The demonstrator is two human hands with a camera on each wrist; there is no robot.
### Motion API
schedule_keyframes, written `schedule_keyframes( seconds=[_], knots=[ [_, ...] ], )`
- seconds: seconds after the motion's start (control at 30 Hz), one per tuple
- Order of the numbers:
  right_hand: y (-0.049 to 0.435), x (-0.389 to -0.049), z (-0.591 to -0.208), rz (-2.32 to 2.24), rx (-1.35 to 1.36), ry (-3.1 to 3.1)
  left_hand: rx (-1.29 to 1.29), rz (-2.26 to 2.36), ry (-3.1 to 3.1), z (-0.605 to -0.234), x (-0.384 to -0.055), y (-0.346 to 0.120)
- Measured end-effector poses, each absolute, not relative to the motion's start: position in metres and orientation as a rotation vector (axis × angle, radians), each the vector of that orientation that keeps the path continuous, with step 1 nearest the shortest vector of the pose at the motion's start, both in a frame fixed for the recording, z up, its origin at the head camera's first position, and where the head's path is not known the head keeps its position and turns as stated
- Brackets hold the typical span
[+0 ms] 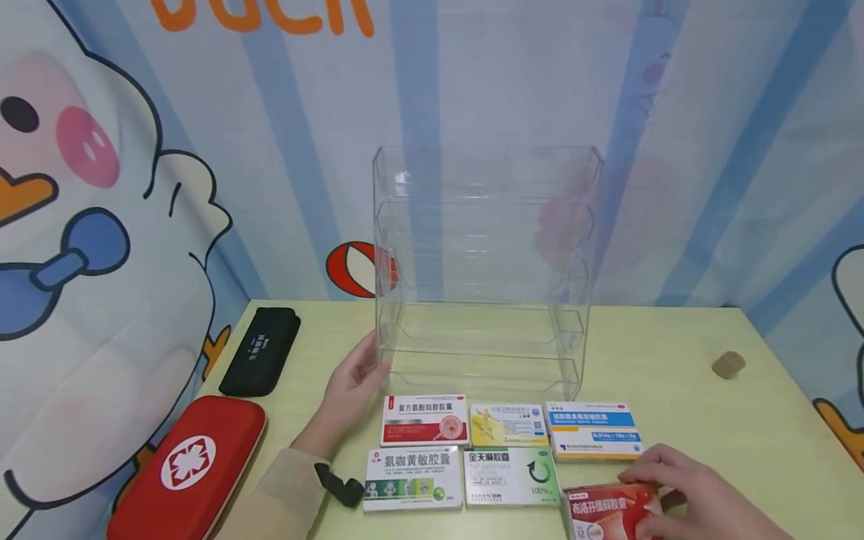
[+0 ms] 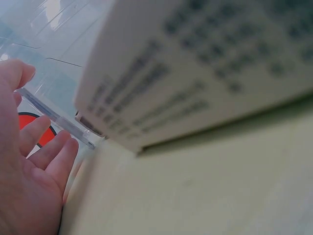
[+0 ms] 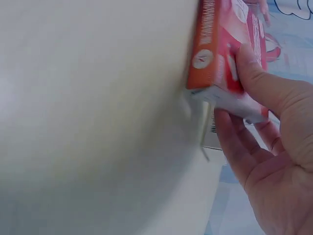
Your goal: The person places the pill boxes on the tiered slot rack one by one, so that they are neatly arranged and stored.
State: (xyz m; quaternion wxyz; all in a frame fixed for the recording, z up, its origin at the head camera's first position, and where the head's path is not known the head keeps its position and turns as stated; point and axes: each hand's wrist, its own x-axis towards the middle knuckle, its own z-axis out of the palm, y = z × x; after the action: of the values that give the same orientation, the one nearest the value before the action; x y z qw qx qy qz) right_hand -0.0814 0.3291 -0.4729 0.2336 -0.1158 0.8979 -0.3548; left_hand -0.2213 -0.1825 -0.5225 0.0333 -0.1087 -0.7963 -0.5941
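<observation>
At the lower right, my right hand (image 1: pixel 695 491) pinches a red medicine box (image 1: pixel 607 510), thumb on its printed face and fingers at its edge. In the right wrist view the box (image 3: pixel 227 44) is tilted, its orange side showing. My left hand (image 1: pixel 351 382) rests against the left side of a clear plastic tiered rack (image 1: pixel 482 364), its fingers fairly straight. Before the rack lie two rows of medicine boxes: a red-and-white box (image 1: pixel 424 420), a yellow-and-white box (image 1: pixel 508 425), a blue-and-white box (image 1: pixel 594 431), a white box with green pictures (image 1: pixel 413 478) and a green-and-white box (image 1: pixel 511 477).
A red zip case (image 1: pixel 196 457) with a white emblem and a black pouch (image 1: pixel 261 351) lie at the left of the pale table (image 1: pixel 648 352). A small brown cylinder (image 1: pixel 729 364) sits at the right. Behind the table hangs a striped cartoon cloth (image 1: pixel 466 75).
</observation>
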Motion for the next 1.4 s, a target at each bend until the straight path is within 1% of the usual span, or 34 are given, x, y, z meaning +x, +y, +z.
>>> schedule_keyframes(
  seconds=[0.23, 0.37, 0.47, 0.67, 0.87, 1.03, 1.2, 1.4],
  knots=[
    [0.322, -0.089, -0.442, -1.069, -0.518, 2.634, -0.312, -1.852, -2.455, -0.522, -0.222, -0.182],
    [0.303, -0.101, -0.423, -1.166, -0.76, 2.876, -0.307, -1.863, -2.454, -0.523, -0.223, -0.183],
    [0.288, -0.112, -0.408, -1.241, -0.861, 3.009, -0.297, -1.87, -2.449, -0.525, -0.222, -0.183],
    [0.263, -0.142, -0.377, -1.247, -0.859, 3.196, -0.309, -1.872, -2.442, -0.526, -0.222, -0.181],
    [0.237, -0.177, -0.35, -1.189, -0.918, 3.318, -0.274, -1.868, -2.441, -0.526, -0.223, -0.183],
    [0.218, -0.204, -0.33, -1.31, -0.933, 3.292, -0.262, -1.873, -2.452, -0.524, -0.223, -0.185],
    [0.204, -0.223, -0.314, -1.368, -0.971, 3.311, -0.243, -1.881, -2.448, -0.525, -0.224, -0.185],
    [0.192, -0.24, -0.295, -1.416, -0.981, 3.356, -0.277, -1.876, -2.433, -0.527, -0.224, -0.186]
  ],
)
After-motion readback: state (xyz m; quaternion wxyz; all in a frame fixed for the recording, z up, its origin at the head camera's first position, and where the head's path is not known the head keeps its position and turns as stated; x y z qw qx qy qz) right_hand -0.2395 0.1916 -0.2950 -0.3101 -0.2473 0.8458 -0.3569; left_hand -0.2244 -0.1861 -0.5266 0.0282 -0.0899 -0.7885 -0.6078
